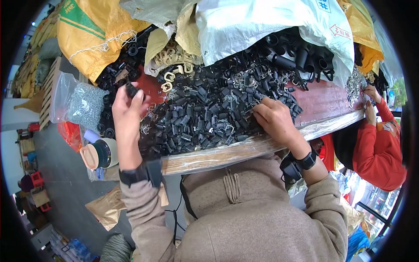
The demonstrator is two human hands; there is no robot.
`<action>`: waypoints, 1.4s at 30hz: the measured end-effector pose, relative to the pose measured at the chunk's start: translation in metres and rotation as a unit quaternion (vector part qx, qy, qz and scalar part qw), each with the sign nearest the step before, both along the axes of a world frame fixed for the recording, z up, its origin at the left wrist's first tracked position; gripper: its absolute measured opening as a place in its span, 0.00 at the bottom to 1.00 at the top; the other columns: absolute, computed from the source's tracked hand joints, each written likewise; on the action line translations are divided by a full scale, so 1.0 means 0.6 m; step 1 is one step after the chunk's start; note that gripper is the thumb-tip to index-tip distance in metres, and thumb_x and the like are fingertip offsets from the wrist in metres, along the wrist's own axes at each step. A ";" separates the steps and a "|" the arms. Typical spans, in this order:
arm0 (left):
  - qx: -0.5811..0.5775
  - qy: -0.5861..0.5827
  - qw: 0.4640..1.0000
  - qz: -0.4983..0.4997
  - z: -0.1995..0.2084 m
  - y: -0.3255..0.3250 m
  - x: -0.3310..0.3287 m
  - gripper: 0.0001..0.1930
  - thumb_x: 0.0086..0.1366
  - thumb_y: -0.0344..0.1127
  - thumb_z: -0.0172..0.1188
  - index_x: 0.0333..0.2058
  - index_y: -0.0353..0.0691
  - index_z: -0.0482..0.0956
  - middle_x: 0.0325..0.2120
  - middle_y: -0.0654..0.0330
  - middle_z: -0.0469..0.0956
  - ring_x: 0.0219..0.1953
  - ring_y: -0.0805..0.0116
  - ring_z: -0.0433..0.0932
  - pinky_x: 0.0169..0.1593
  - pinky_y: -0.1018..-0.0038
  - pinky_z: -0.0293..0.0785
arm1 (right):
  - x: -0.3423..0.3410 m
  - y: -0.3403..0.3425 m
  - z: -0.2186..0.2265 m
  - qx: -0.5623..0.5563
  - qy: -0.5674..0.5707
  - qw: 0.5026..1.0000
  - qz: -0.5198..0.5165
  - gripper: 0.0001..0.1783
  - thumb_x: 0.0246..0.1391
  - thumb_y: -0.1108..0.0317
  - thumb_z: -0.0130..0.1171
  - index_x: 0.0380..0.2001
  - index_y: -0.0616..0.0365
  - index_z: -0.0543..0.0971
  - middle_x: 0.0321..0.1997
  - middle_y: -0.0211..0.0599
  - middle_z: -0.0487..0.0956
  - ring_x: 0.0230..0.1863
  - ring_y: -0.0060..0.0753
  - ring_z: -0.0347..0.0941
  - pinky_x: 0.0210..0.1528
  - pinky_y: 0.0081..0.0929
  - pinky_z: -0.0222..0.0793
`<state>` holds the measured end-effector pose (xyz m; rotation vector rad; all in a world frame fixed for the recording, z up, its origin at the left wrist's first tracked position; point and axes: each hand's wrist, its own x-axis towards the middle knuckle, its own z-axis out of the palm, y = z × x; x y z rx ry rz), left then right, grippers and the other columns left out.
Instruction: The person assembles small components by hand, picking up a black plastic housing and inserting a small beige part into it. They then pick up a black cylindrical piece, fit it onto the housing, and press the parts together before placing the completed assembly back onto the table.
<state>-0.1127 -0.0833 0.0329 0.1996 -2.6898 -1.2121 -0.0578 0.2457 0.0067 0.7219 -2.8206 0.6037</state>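
My left hand (127,107) is raised at the left end of the pile, with a small black plastic part (132,91) between thumb and fingers. Its exact kind is too small to tell. My right hand (276,120) rests low over the right side of the heap, fingertips pinched together; whatever they grip is hidden. Between the hands spreads a wide heap of small black plastic pieces (192,120), with thin metal clips (231,98) scattered among them. Cream-coloured plastic rings (167,81) lie beyond my left hand.
A white sack (270,26) spills black tubular parts (301,61) at the back; a yellow sack (96,39) stands at the far left. A bag of small grey pieces (86,101) and a lidded cup (99,155) sit left. A co-worker in red (377,144) works at right.
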 end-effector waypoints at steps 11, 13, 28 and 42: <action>0.691 -0.316 0.631 -0.157 -0.030 0.128 0.142 0.16 0.62 0.35 0.44 0.48 0.37 0.60 0.37 0.50 0.71 0.28 0.73 0.72 0.29 0.82 0.70 | -0.001 -0.002 -0.004 0.008 -0.047 0.999 0.011 0.05 0.39 0.72 0.54 0.23 0.58 0.69 0.23 0.38 0.66 0.22 0.41 0.67 0.23 0.32 0.64; 0.698 -0.340 0.608 -0.167 -0.033 0.145 0.149 0.18 0.61 0.36 0.45 0.49 0.37 0.59 0.36 0.53 0.71 0.28 0.74 0.70 0.29 0.82 0.68 | -0.001 -0.007 -0.008 0.009 -0.048 0.999 0.002 0.05 0.39 0.72 0.54 0.23 0.58 0.69 0.23 0.38 0.66 0.22 0.41 0.67 0.23 0.32 0.64; 0.667 -0.348 0.632 -0.184 -0.037 0.181 0.157 0.27 0.56 0.34 0.54 0.52 0.35 0.57 0.34 0.57 0.71 0.28 0.75 0.69 0.30 0.81 0.67 | 0.011 -0.008 0.005 -0.214 -0.150 0.965 -0.030 0.05 0.44 0.72 0.54 0.23 0.62 0.70 0.18 0.31 0.67 0.17 0.25 0.63 0.18 0.20 0.57; 0.297 -0.073 0.923 -0.232 -0.037 0.236 0.145 0.06 0.51 0.28 0.58 0.28 0.36 0.72 0.23 0.66 0.71 0.25 0.82 0.67 0.27 0.84 0.64 | 0.053 -0.040 0.014 -0.581 -0.498 0.637 -0.089 0.07 0.49 0.68 0.53 0.25 0.61 0.73 0.14 0.18 0.64 0.15 0.09 0.53 0.15 0.10 0.45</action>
